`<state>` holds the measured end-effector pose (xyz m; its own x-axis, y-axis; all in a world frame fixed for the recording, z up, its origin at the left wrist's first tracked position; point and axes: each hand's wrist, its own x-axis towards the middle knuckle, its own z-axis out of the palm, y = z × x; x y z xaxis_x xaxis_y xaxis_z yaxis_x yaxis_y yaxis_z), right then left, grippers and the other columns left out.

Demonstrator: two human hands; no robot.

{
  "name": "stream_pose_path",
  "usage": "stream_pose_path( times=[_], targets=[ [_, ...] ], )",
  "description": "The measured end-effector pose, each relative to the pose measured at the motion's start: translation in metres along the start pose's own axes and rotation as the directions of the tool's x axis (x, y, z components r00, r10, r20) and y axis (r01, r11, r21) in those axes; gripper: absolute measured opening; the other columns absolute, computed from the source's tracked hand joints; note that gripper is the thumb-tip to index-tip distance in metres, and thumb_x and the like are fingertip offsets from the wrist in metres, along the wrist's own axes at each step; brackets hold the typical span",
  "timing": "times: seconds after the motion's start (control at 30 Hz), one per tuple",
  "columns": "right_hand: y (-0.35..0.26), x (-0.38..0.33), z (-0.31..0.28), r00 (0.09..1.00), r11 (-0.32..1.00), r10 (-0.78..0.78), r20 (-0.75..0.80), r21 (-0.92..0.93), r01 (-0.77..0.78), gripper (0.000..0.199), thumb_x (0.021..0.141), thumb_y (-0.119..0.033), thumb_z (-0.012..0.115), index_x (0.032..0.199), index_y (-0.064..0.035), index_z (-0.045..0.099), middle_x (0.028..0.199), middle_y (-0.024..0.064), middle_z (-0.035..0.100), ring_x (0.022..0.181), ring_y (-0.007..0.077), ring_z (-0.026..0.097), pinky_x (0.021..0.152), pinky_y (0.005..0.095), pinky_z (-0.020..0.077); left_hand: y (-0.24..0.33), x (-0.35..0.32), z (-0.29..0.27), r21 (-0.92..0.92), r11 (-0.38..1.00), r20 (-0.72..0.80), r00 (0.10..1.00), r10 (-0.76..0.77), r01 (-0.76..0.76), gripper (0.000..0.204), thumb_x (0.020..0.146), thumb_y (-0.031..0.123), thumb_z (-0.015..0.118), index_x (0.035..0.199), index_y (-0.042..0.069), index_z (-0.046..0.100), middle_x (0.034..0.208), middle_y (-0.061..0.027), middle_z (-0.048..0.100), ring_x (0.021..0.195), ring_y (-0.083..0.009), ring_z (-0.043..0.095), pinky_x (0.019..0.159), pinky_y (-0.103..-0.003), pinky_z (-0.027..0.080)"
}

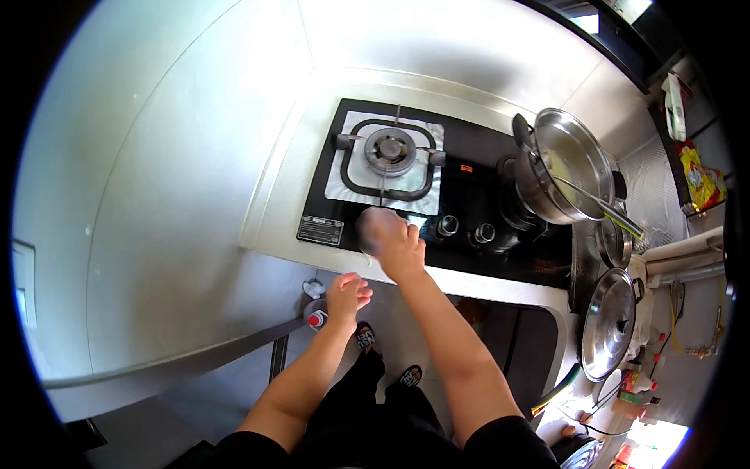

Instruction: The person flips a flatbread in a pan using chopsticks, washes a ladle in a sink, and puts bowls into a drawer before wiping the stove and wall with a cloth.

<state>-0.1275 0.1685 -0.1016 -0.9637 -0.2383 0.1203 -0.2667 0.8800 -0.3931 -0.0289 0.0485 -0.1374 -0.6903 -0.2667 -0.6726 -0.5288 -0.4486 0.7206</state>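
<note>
The left forearm rises from the lower edge, its grip below centre, fingers loosely bent and parted. The right forearm reaches higher, its grip near mid-frame, partly blurred.

A: Before you, the cooktop is gleaming, smooth and glossy. What is the burner sheet resembling?
B: It is resembling shiny foil; your pot and lid are reflecting as polished metal, while your sleeve is showing matt cloth.
</note>
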Motion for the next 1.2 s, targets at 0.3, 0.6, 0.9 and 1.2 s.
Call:
stream_pose_path(
  times=[0.3, 0.6, 0.9, 1.2],
  targets=[
    [-0.008, 0.011, 0.034, 0.983, 0.988, 0.153, -0.101, 0.03, -0.151, 0.042, 0.075, -0.013, 0.065, 0.115, -0.0254, 0.059, 0.104, 0.0104, 0.053, 0.094, 0.0347, 0.054, 0.07, 0.0438, 0.0521, -0.011, 0.059, -0.038, -0.476, 0.722, 0.124, 0.851, -0.51, 0.502, 0.043, 0.097, 0.033, 0.04, 0.116, -0.006, 0.043, 0.112, -0.0244, 0.055, 0.098, -0.0394, 0.06, 0.086, -0.05, 0.05],
    [-0.055, 0.028, 0.026, 0.984, 0.946, -0.081, -0.158, 0.297, 0.125, 0.043, 0.071, -0.008, 0.069, 0.112, -0.0168, 0.063, 0.105, 0.0134, 0.056, 0.094, 0.0348, 0.057, 0.075, 0.042, 0.0497, 0.003, 0.095, -0.054, -0.499, 0.677, 0.345, 0.841, -0.416, 0.54, 0.058, 0.096, 0.036, 0.025, 0.121, -0.011, 0.046, 0.122, -0.0303, 0.052, 0.113, -0.0461, 0.052, 0.097, -0.055, 0.043],
    [-0.058, 0.015, 0.037, 0.88, 0.867, -0.473, 0.049, 0.204, 0.455, 0.035, 0.068, -0.011, 0.065, 0.102, -0.0214, 0.064, 0.105, 0.0058, 0.057, 0.093, 0.0302, 0.055, 0.07, 0.038, 0.0503, 0.002, 0.087, -0.054, -0.487, 0.558, 0.478, 0.74, -0.474, 0.672, 0.056, 0.098, 0.043, 0.028, 0.123, -0.002, 0.049, 0.119, -0.0182, 0.059, 0.111, -0.0305, 0.057, 0.093, -0.046, 0.047],
    [-0.067, -0.015, 0.04, 0.886, 0.885, -0.451, 0.107, 0.184, 0.429, 0.042, 0.065, -0.011, 0.068, 0.105, -0.0198, 0.064, 0.098, 0.0062, 0.059, 0.089, 0.0287, 0.056, 0.07, 0.0374, 0.0489, -0.01, 0.086, -0.051, -0.597, 0.554, 0.697, 0.717, -0.001, 0.581, 0.042, 0.094, 0.039, 0.045, 0.121, 0.007, 0.053, 0.117, -0.0098, 0.061, 0.107, -0.0248, 0.059, 0.09, -0.045, 0.049]
  ],
)
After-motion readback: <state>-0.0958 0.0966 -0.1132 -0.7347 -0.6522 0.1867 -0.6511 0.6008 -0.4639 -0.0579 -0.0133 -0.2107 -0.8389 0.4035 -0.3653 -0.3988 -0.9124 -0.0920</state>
